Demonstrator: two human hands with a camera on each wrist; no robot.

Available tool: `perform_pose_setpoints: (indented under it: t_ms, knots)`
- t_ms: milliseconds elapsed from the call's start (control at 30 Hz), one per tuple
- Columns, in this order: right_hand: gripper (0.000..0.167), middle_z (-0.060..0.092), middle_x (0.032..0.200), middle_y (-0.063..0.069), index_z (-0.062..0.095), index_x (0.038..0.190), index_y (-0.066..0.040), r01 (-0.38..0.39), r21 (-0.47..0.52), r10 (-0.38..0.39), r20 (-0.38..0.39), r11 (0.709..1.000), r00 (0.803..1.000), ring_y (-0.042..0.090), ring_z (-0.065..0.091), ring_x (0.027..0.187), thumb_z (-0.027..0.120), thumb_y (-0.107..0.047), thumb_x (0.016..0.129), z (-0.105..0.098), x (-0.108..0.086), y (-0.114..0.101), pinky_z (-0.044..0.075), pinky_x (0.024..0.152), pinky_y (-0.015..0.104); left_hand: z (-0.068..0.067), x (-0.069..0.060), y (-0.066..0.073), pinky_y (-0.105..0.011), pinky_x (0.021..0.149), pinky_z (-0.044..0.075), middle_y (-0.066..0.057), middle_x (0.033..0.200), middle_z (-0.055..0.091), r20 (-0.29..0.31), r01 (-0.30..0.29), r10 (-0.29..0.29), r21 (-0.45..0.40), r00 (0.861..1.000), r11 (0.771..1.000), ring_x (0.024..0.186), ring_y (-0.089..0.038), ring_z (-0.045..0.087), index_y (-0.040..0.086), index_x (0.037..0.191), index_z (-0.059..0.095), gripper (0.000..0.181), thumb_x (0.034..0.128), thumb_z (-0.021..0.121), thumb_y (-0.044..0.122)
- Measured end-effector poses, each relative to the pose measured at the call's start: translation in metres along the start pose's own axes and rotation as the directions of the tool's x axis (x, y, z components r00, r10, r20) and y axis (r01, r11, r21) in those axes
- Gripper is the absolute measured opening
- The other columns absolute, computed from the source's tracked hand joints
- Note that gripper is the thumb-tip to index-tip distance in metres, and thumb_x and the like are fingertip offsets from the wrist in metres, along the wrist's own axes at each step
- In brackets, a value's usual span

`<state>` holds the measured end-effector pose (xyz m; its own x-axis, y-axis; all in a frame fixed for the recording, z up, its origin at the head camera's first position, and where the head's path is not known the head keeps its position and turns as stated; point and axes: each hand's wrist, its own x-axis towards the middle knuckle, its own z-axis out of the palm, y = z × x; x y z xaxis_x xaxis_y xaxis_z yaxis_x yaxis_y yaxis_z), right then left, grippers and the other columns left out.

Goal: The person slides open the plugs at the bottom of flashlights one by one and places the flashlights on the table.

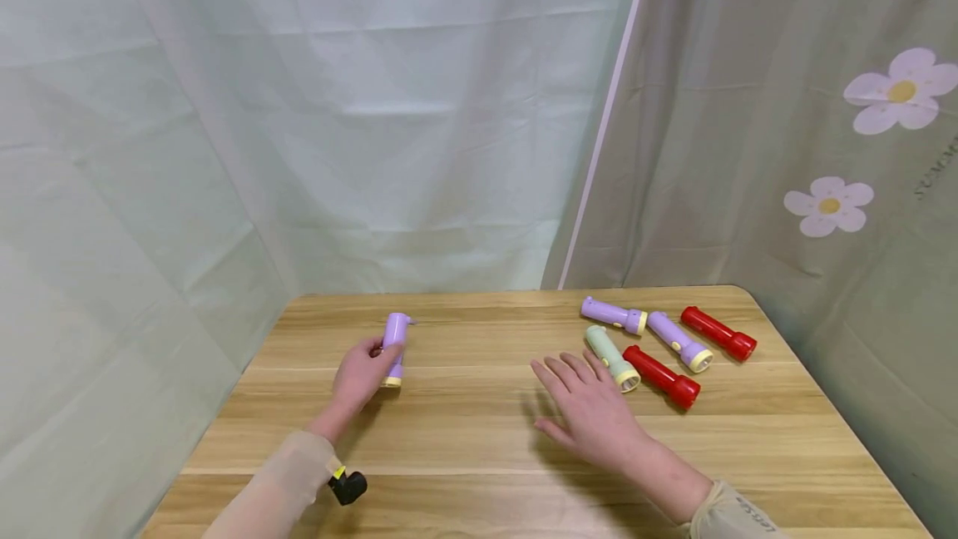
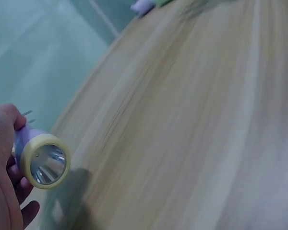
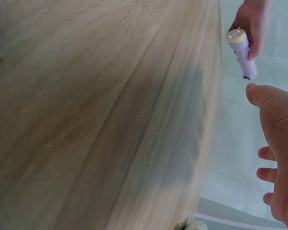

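My left hand grips a purple flashlight with a pale yellow rim at the left of the table. In the left wrist view the flashlight's lens faces the camera, with thumb and fingers around its body. My right hand hovers over the table with its fingers spread and holds nothing. Nearest to it lies a light green flashlight, just beyond the fingertips. A red flashlight lies to the right of the green one. In the right wrist view the left hand with its purple flashlight shows at the top.
Behind these, two purple flashlights, one lying crosswise and one slanted, lie near a second red flashlight. The wooden table has rounded far corners. Pale curtains hang at its back and sides.
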<state>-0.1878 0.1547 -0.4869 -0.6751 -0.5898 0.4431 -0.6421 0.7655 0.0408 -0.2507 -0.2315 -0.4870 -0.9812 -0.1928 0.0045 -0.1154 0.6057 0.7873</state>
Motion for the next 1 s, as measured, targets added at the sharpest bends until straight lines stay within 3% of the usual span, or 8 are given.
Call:
perform_pose_setpoints:
  t_ms: [267,700,1000]
  knots:
    - [0.085,0.056,0.144,0.012,0.045,0.154,-0.013,-0.007,-0.003,0.007,0.021,1.0,1.0,0.038,0.049,0.133,0.075,-0.054,0.087,0.005,-0.001,-0.001,0.023,0.118,0.058,-0.021,0.017,-0.013,-0.042,0.084,0.055,-0.026,0.124,0.065,0.09,0.027,-0.034,0.081,0.995,0.996,0.1,-0.031,0.065,-0.009,0.141,0.052,0.064,0.1003,0.058,0.041]
    - [0.085,0.046,0.154,0.012,0.046,0.155,-0.016,-0.039,0.033,0.036,0.085,0.999,0.996,0.037,0.046,0.136,0.071,-0.062,0.087,0.017,-0.006,-0.001,0.027,0.115,0.06,-0.03,0.024,-0.019,-0.049,0.092,0.052,-0.031,0.131,0.057,0.124,0.037,-0.052,0.124,0.991,0.992,0.108,-0.037,0.062,-0.011,0.144,0.045,0.067,0.103,0.055,0.04]
    - [0.085,0.047,0.153,0.014,0.048,0.153,-0.016,-0.044,0.018,0.042,0.087,0.999,0.995,0.037,0.046,0.134,0.071,-0.063,0.086,0.017,-0.013,0.004,0.031,0.113,0.062,-0.035,0.027,-0.018,-0.048,0.09,0.052,-0.028,0.123,0.063,0.125,0.027,-0.047,0.161,0.991,0.987,0.101,-0.035,0.064,-0.011,0.14,0.049,0.062,0.1026,0.055,0.038]
